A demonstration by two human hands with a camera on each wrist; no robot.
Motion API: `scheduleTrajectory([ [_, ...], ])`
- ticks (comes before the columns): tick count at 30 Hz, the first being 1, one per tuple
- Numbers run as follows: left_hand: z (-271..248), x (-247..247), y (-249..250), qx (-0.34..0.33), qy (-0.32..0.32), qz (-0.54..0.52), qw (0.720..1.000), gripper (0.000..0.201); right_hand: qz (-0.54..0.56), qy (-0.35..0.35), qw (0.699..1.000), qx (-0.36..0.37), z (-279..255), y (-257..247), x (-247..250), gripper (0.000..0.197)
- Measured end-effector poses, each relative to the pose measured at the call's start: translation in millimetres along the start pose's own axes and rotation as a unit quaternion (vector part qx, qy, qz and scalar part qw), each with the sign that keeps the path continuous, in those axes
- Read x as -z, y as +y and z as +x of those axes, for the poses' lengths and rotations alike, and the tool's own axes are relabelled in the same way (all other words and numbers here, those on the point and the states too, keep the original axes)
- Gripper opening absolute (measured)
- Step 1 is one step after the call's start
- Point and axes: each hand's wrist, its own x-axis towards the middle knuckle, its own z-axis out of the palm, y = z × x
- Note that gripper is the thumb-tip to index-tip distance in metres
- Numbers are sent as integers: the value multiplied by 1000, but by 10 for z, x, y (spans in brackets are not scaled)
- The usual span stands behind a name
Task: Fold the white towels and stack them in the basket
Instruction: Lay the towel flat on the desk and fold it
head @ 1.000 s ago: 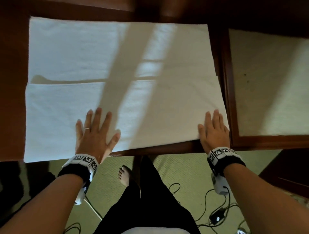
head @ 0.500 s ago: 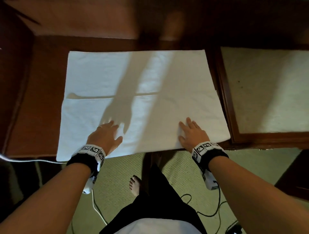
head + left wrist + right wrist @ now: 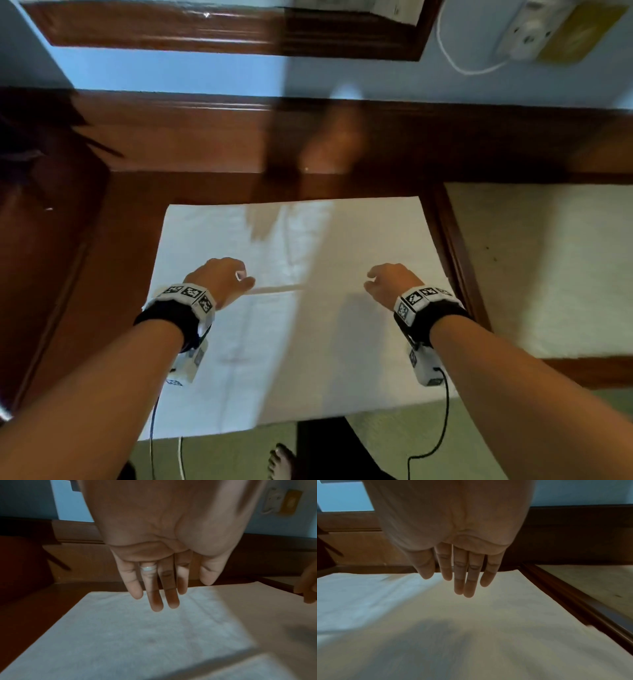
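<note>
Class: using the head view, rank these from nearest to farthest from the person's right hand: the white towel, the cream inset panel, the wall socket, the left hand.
From the right hand:
1. White towel, directly beneath it.
2. Cream inset panel, just to its right.
3. Left hand, across the towel.
4. Wall socket, far up on the wall.

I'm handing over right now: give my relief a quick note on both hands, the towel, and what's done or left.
Left hand: open, holds nothing, above the towel.
Right hand: open, holds nothing, above the towel.
White rectangular terry towel: flat on the dark wooden table, one fold made, its folded edge running across the middle.
Left: further folds, then stack it. No basket is in view.
</note>
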Motion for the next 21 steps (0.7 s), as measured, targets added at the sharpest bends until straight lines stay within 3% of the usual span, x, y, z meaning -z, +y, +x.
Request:
scheduleTrajectory([
  [5,632,405,127,3,3,18,1000,16,-10,3,1000,21,717,-132,421,40],
  [14,1529,476,177,3,31,12,999,54,-100,23,992,71,1722,1,703,40],
  [18,1705,270,135,-15,59,128,990,65,-138,42,987,71,1955,111,624,61],
  [21,1782,124,75,-22,82,150,985,65,-127,47,988,68,2036,181,540,72],
])
